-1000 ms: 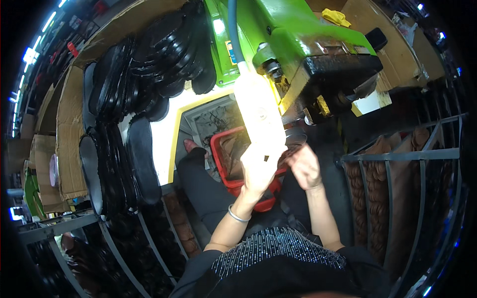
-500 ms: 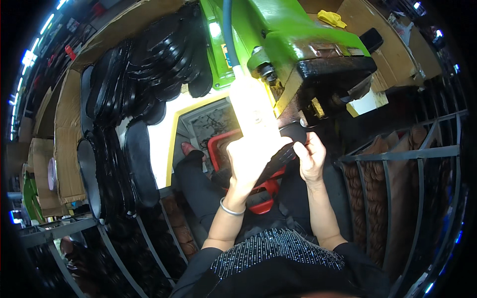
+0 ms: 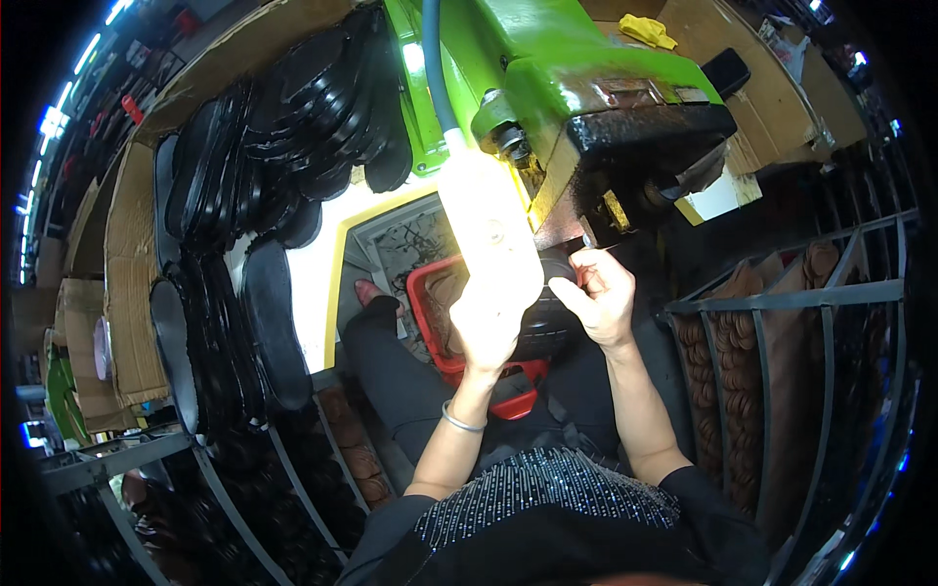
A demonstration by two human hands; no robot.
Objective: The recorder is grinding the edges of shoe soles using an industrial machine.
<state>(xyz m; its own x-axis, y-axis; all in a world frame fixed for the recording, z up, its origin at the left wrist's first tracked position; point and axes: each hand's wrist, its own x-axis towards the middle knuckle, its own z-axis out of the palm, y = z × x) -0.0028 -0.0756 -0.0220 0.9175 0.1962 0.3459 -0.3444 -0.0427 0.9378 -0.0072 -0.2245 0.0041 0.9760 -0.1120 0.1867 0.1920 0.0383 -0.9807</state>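
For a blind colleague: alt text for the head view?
Both hands hold a black shoe sole under a green machine, the left hand washed out by lamp glare, the right hand beside it. A red basket sits below; black soles stacked left.

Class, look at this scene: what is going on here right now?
A seated person holds a black shoe sole up under a green machine. The left hand, washed out by a bright lamp, supports it, and the right hand grips its edge. A red basket sits below, and stacks of black soles fill the racks to the left.
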